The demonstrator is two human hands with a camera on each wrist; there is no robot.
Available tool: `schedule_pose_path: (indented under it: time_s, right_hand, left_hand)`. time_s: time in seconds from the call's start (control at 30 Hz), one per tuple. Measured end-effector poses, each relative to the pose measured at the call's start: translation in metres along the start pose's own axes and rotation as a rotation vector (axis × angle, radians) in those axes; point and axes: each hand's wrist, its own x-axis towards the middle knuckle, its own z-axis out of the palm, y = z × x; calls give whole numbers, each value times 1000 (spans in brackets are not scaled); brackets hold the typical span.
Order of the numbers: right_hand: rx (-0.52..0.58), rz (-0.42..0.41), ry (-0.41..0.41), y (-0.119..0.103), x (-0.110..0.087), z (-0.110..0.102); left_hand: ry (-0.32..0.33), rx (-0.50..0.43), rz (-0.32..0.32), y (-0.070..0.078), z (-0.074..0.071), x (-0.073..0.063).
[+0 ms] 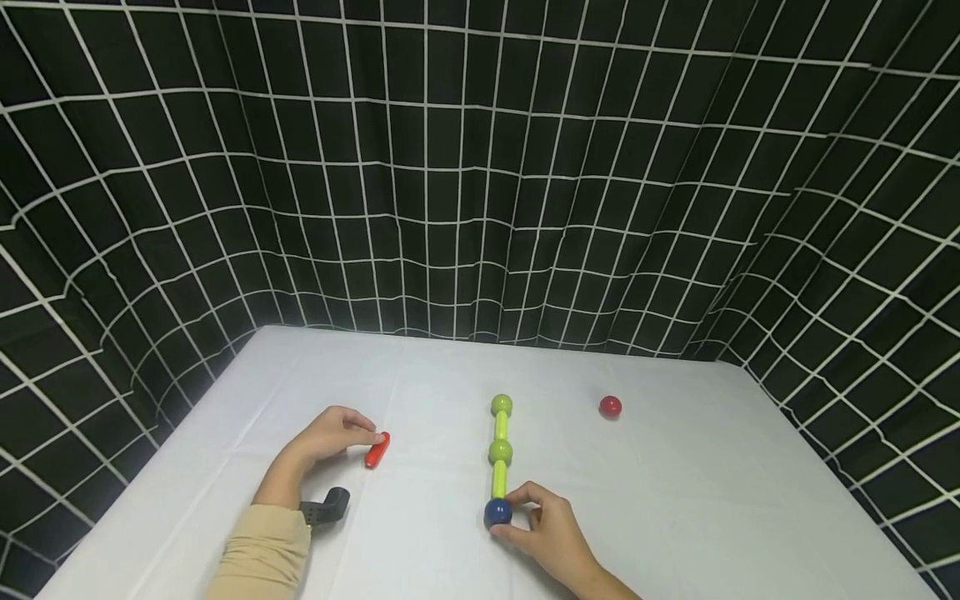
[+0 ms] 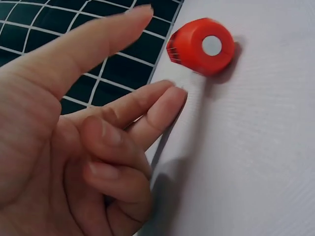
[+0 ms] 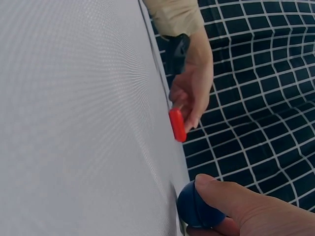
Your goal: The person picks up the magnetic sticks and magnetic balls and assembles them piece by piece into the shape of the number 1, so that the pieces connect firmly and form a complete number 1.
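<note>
My right hand pinches a dark blue ball between thumb and fingers. This ball sits at the near end of a straight chain: a lime green rod, a green ball, a second green rod and a green ball at the far end. My left hand hovers by a short red rod lying on the table. In the left wrist view, its thumb and fingers are spread apart, with the red rod beyond their tips, showing a pale round disc in its end.
A red ball lies towards the back right of the white table. Black curtains with a white grid rise behind the table and along both sides. A dark wrist-worn device sticks out from the left wrist.
</note>
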Motion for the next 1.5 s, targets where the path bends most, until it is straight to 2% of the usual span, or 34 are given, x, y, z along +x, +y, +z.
schedule_pose_path:
  time_s: [0.17, 0.33, 0.5, 0.7, 1.3, 1.5]
  right_hand:
    - [-4, -4, 2, -1, 0, -1]
    - [-6, 0, 2, -1, -1, -1]
    - [-16, 1, 1, -2, -1, -2]
    - [-18, -5, 5, -2, 0, -2]
    - [-19, 8, 1, 0, 0, -1]
    - [-6, 11, -7, 0, 0, -1]
  left_hand:
    - [-42, -40, 26, 0, 4, -1]
    - [-33, -44, 41, 2, 7, -2]
    - [-9, 2, 25, 8, 12, -3]
    - [7, 71, 38, 15, 15, -6]
    - [-5, 17, -20, 11, 10, -4]
    - [-36, -23, -20, 8, 9, -2]
